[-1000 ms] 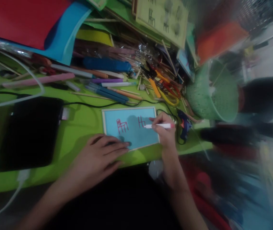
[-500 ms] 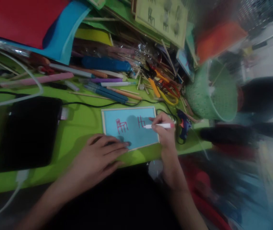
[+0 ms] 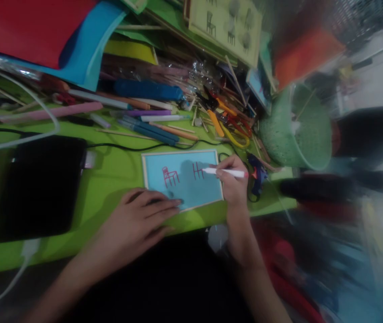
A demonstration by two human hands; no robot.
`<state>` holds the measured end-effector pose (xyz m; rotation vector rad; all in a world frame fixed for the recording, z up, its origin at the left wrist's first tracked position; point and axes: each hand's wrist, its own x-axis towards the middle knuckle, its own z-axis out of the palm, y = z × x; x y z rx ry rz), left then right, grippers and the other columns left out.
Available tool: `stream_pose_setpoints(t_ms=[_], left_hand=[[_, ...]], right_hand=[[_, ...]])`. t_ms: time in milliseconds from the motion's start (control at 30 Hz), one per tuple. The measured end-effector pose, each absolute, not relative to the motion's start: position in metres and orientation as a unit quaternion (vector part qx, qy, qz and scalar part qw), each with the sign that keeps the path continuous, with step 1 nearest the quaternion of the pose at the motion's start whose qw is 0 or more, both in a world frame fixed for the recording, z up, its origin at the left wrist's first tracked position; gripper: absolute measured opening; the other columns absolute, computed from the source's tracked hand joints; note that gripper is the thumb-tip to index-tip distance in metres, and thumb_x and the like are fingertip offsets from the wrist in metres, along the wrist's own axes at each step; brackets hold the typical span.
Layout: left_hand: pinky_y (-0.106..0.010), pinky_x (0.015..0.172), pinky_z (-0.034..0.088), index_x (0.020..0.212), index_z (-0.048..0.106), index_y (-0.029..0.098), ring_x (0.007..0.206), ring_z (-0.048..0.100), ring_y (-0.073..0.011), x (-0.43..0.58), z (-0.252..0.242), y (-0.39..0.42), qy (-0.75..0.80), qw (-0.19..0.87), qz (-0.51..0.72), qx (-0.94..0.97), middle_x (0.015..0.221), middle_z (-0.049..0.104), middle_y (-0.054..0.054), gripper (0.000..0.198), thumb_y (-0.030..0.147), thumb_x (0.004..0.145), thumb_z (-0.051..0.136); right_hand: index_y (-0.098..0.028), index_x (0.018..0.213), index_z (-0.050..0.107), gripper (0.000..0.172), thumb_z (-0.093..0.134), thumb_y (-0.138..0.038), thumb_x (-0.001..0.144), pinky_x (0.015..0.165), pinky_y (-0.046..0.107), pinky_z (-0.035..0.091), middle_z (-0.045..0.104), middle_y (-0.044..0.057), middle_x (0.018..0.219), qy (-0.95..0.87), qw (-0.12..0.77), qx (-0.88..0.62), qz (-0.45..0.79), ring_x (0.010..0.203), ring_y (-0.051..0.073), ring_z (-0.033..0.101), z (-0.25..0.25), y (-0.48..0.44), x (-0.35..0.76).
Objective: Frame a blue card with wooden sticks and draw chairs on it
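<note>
A light blue board (image 3: 184, 190) with a pale thin frame lies on the green table in front of me. On its left part is a small red drawing of a chair (image 3: 170, 176), and farther right stand some red strokes (image 3: 197, 171). My right hand (image 3: 233, 181) grips a white marker (image 3: 223, 172) with a pinkish-red end, its tip at the right side of those strokes. Fingers outstretched, my left hand (image 3: 147, 215) rests flat over the board's lower left edge and holds nothing.
A black tablet (image 3: 40, 188) with a white cable lies at the left. Behind the board are scattered pens (image 3: 151, 130), orange-handled pliers (image 3: 215, 122) and yellow-handled scissors (image 3: 240, 141). A glue gun (image 3: 258, 172) and a green basket (image 3: 295, 130) stand to the right.
My right hand has shifted the marker's tip slightly up and right on the board. The red strokes look a little different near the tip. My left hand stays in place.
</note>
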<state>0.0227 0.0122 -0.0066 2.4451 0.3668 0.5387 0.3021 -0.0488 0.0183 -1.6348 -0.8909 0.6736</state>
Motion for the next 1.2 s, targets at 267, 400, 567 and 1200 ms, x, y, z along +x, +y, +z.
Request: stream_pose_setpoints(t_ms=[267,400,567,1200], left_hand=[[-0.045,0.101,0.043,0.136,0.069,0.033,0.117,0.068,-0.0252,0.0219,-0.0080,0.0116,0.142,0.309,0.202,0.918,0.134,0.078,0.003,0.032,0.038,0.106,0.055],[-0.044,0.102,0.042,0.137,0.068,0.034,0.117,0.067,-0.0250,0.0216,-0.0079,0.0114,0.145,0.316,0.206,0.915,0.134,0.078,0.004,0.033,0.039,0.106,0.056],[-0.044,0.102,0.041,0.137,0.067,0.033,0.117,0.067,-0.0249,0.0219,-0.0084,0.0118,0.137,0.304,0.209,0.919,0.135,0.078,0.004,0.033,0.039,0.107,0.056],[-0.043,0.101,0.036,0.137,0.065,0.029,0.118,0.065,-0.0248,0.0225,-0.0068,0.0120,0.127,0.285,0.221,0.924,0.135,0.078,0.005,0.032,0.037,0.107,0.058]], right_hand=[[-0.026,0.079,0.061,0.013,0.073,-0.030,0.077,0.064,0.031,0.049,0.059,-0.005,0.068,-0.381,0.497,-0.734,0.263,0.066,0.016,0.058,0.0205,-0.0484,0.3008],[-0.026,0.077,0.061,0.012,0.072,-0.030,0.076,0.060,0.030,0.044,0.059,-0.005,0.068,-0.398,0.479,-0.744,0.244,0.064,0.015,0.054,0.0242,-0.0468,0.2985],[-0.025,0.077,0.062,0.011,0.073,-0.029,0.076,0.058,0.029,0.041,0.062,-0.004,0.070,-0.397,0.486,-0.736,0.255,0.063,0.014,0.053,0.0262,-0.0459,0.2977],[-0.024,0.077,0.062,0.011,0.071,-0.031,0.077,0.060,0.028,0.043,0.061,-0.005,0.067,-0.407,0.461,-0.752,0.238,0.064,0.015,0.056,0.0274,-0.0455,0.2941]])
